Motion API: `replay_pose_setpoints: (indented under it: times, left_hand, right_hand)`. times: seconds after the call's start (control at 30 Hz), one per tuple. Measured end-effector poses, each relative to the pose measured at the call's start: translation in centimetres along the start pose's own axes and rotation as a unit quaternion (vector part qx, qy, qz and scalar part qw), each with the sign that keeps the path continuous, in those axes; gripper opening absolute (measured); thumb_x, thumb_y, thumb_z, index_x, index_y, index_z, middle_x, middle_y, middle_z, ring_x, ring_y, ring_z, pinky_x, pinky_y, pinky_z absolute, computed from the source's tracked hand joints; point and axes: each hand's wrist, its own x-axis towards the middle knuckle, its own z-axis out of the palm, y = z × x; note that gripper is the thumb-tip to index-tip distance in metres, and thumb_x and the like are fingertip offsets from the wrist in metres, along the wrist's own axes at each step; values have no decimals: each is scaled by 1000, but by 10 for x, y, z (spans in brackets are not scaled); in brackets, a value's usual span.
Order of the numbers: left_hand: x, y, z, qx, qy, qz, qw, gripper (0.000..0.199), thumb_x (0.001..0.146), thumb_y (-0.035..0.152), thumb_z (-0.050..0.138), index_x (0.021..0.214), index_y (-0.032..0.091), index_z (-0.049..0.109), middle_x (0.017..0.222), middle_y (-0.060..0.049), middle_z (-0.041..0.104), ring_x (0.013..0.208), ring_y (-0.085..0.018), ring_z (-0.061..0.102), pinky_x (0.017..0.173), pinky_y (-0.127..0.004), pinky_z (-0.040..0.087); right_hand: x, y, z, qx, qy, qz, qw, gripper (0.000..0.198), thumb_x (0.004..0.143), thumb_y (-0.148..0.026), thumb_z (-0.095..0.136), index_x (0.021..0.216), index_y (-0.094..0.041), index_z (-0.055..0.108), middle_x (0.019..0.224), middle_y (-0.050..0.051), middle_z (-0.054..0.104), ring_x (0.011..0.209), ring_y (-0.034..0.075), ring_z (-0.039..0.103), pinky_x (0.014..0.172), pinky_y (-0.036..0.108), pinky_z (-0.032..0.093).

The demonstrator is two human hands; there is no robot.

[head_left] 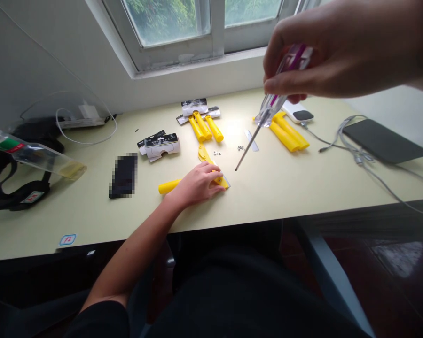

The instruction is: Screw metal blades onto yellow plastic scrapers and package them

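Observation:
My right hand (320, 61) is raised over the right half of the desk, its fingers closed around a screwdriver (268, 110) with a clear and purple handle. The thin metal shaft slants down to the left, its tip apart from everything. On the desk, my left hand (199, 185) grips a yellow scraper (169, 186) by its head, where a metal blade edge shows; the palm hides part of it. Small nuts (216, 153) and a little pile of screws (240, 148) lie just beyond. A loose flat blade (252, 141) rests near the screws.
Several yellow handles (197, 129) lie by black-and-white packaging cards (164, 146); more yellow handles (291, 134) are at right. A pixelated dark object (123, 176), a plastic bottle (38, 157), a black strap (2, 183), a dark phone (384, 140) and cables (345, 136) surround the work area.

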Motion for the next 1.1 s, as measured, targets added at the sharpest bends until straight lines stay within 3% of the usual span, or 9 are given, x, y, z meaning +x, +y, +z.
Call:
replay_pose_setpoints:
  times: [0.2, 0.43, 0.5, 0.6, 0.7, 0.77, 0.83, 0.97, 1.1]
  left_hand:
    - [-11, 1, -8, 81, -1, -55, 995, 35, 87, 29, 65, 121, 20, 62, 130, -12, 54, 118, -28, 50, 101, -47, 46]
    - [-20, -7, -8, 13, 12, -108, 994, 32, 92, 21, 59, 123, 19, 59, 113, -9, 64, 102, -21, 62, 93, -39, 53]
    - [-20, -8, -12, -10, 36, -99, 994, 33, 91, 21, 61, 123, 19, 59, 114, -8, 64, 102, -19, 63, 93, -37, 53]
    - [-20, -13, -25, -30, 64, -92, 993, 33, 90, 22, 63, 122, 21, 60, 115, -7, 66, 99, -17, 64, 91, -34, 53]
    - [-21, -21, -38, -41, 77, -98, 991, 32, 88, 26, 65, 120, 21, 62, 113, -6, 67, 91, -16, 65, 84, -32, 55]
    - [-24, -28, -42, -54, 89, -110, 988, 34, 87, 29, 66, 120, 21, 62, 111, -6, 68, 91, -17, 65, 82, -32, 55]
    - [-29, -35, -44, -67, 106, -129, 984, 36, 87, 32, 66, 120, 21, 62, 111, -7, 69, 92, -18, 65, 82, -34, 56]
    - [-37, -43, -41, -89, 127, -154, 976, 38, 86, 33, 67, 121, 21, 62, 109, -7, 69, 91, -17, 66, 81, -33, 58]
    - [-39, -45, -37, -94, 135, -151, 975, 41, 85, 32, 68, 124, 21, 61, 105, -6, 70, 89, -16, 66, 79, -31, 57]
  right_hand:
    - [-26, 3, 15, 206, 101, 71, 971, 25, 83, -40, 69, 99, -21, 62, 64, -5, 61, 51, 6, 61, 37, 10, 42]
    - [-25, 15, 50, 479, 273, 88, 830, 14, 82, -29, 67, 93, -23, 60, 69, -2, 56, 67, 13, 61, 60, 30, 50]
    - [-21, 13, 53, 506, 272, 79, 814, 6, 81, -23, 60, 86, -22, 57, 69, -1, 54, 63, 14, 58, 57, 31, 49]
    - [-19, 2, 59, 454, 171, 74, 871, 10, 73, -16, 58, 79, -21, 52, 65, -1, 53, 55, 13, 52, 52, 29, 44]
    - [-24, -16, 83, 293, -39, -13, 955, 13, 73, -22, 65, 82, -19, 57, 73, 0, 58, 66, 13, 53, 61, 28, 42]
    - [-29, -27, 110, 238, -193, -73, 949, 27, 73, -35, 71, 93, -20, 60, 90, 4, 62, 78, 17, 57, 66, 30, 43]
    - [-33, -35, 137, 237, -265, -91, 931, 46, 70, -39, 74, 109, -22, 57, 115, 8, 59, 85, 19, 59, 68, 30, 45]
    - [-33, -41, 170, 246, -276, -115, 922, 68, 65, -44, 78, 124, -25, 49, 141, 11, 42, 90, 20, 60, 74, 32, 47]
    - [-22, -45, 177, 236, -287, -128, 920, 68, 65, -48, 77, 122, -24, 48, 133, 10, 48, 91, 21, 59, 75, 32, 47]
